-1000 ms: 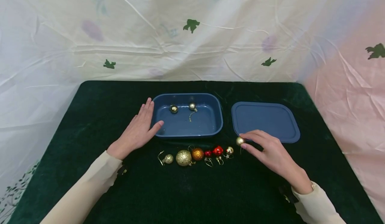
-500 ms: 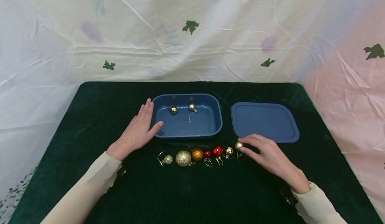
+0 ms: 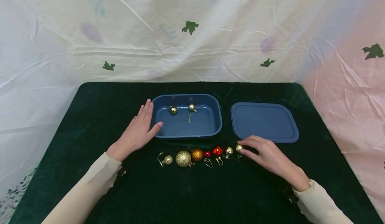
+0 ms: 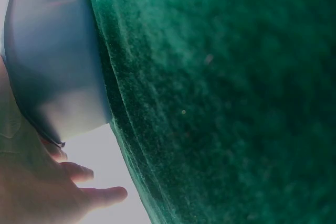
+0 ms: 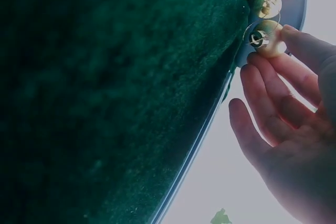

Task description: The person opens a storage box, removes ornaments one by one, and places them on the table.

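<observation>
My left hand [image 3: 135,132] rests with straight fingers along the left side of a blue container [image 3: 189,134], its thumb over the rim. Inside the container lie a shiny gold bauble [image 3: 173,110] and a paler one [image 3: 191,107] with a string loop. Thumb and fingers of my right hand [image 3: 267,154] pinch a small matte gold bauble [image 3: 239,147] at the right end of a row of baubles. In the right wrist view its cap and loop face the camera. Just left of it sit a shiny gold bauble [image 3: 229,151] and a red bauble [image 3: 217,151].
Leftward the row continues with a smaller red bauble [image 3: 207,154], an orange one [image 3: 197,154], a large glittery gold one [image 3: 183,158] and a small glittery one [image 3: 168,159]. A blue lid [image 3: 266,122] lies right of the container on the dark green cloth [image 3: 186,194].
My right hand has brought the matte gold bauble down and slightly toward me, to the right end of the row. The left hand stays at the container.
</observation>
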